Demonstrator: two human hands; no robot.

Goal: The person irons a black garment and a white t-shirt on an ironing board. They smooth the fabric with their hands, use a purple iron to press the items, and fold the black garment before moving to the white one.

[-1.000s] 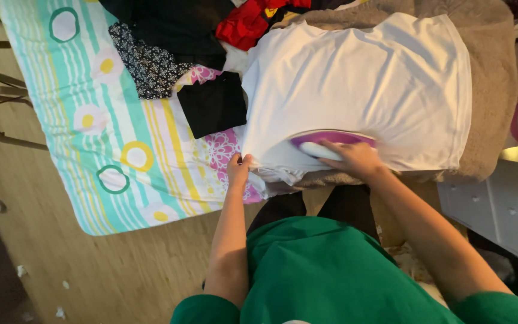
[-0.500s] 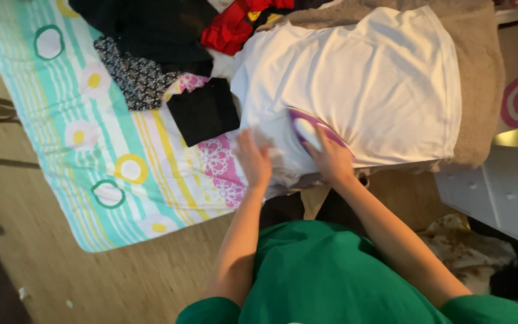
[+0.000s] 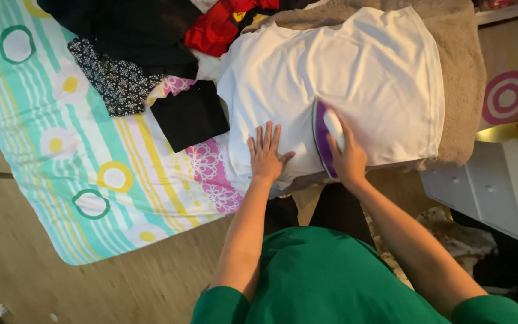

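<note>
A white shirt (image 3: 355,78) lies spread flat over a beige towel (image 3: 460,72). My right hand (image 3: 348,157) grips a purple and white iron (image 3: 326,133) that rests on the shirt's near part. My left hand (image 3: 266,155) lies flat with fingers spread on the shirt's near left edge, just left of the iron. My green top fills the bottom of the view.
A striped, patterned sheet (image 3: 85,150) covers the surface on the left. On it sit a black folded cloth (image 3: 190,115), a dark heap of clothes (image 3: 133,36) and a red garment (image 3: 220,24). A white drawer unit (image 3: 493,186) stands at the right, wooden floor (image 3: 61,288) below.
The iron has slid further onto the shirt. My left hand has gone from pinching the shirt's edge to lying flat on it.
</note>
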